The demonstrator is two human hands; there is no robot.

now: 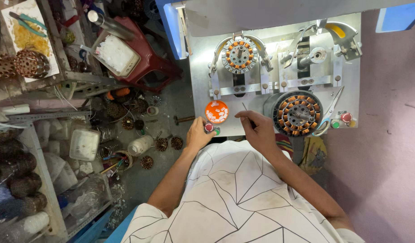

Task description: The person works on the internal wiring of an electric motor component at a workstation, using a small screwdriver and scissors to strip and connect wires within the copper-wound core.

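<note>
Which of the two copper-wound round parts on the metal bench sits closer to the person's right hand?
The larger wound stator at the bench's front edge, right beside the right hand. The smaller one is mounted farther back in a clamp.

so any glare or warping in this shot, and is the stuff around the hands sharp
Head view: bright glare washes the metal plate around the clamped stator; wide-lens distortion bends the shelving at the left edge; the left hand at the red button and the right hand holding a thin tool are sharp, lightly shadowed.
</note>
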